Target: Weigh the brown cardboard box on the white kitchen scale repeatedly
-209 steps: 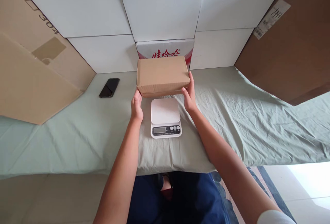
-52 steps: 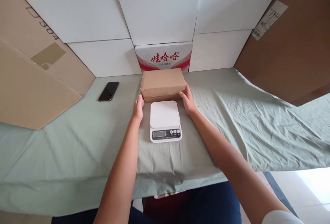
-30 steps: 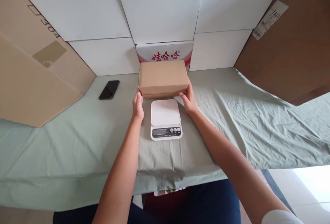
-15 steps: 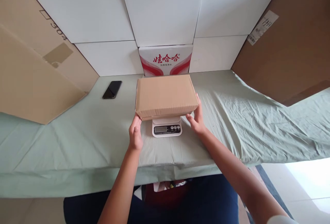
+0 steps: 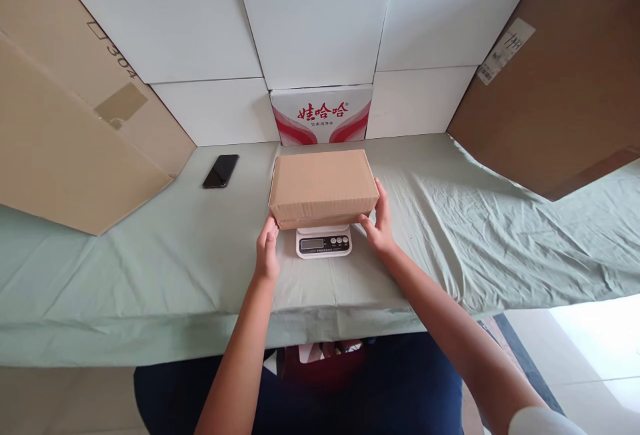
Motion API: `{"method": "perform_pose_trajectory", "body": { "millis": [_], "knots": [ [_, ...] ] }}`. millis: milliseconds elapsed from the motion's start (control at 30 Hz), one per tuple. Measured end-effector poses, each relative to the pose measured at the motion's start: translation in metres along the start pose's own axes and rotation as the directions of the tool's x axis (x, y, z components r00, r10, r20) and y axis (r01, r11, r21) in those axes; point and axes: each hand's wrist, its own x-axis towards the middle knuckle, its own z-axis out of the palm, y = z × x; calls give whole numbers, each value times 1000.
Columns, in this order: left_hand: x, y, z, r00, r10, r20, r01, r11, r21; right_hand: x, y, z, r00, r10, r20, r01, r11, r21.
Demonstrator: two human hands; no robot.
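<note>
cardboard box (image 5: 323,186) sits over the scale (image 5: 323,242), between both hands | left hand (image 5: 267,256) at its 7 o'clock corner; right hand (image 5: 380,225) at 4 o'clock; both clasp its ends | phone (image 5: 221,171) at 10 o'clock

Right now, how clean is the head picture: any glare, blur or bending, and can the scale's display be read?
Head view: even, soft light and sharp focus on the cardboard box held by the left hand and right hand; wide-lens bending tilts the side cartons; floor at lower right is washed out; the scale display is too small to read.
</note>
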Motion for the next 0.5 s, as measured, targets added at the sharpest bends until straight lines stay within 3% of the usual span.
{"method": "perform_pose_trajectory", "body": {
  "millis": [167, 267, 400, 500],
  "knots": [
    [6, 5, -9, 994, 31, -103, -36, 998, -45, 10, 3, -10, 951, 124, -283, -120, 992, 33],
    [8, 7, -13, 987, 34, -157, -43, 998, -53, 16, 10, -16, 909, 194, -369, -172, 981, 90],
    [7, 5, -13, 989, 18, -147, -22, 999, -27, 18, 15, -17, 899, 243, -366, -214, 970, 118],
    [6, 2, -11, 994, -10, -107, 9, 1000, -13, 17, 12, -14, 936, 244, -252, -211, 966, 151]
  ]
}}
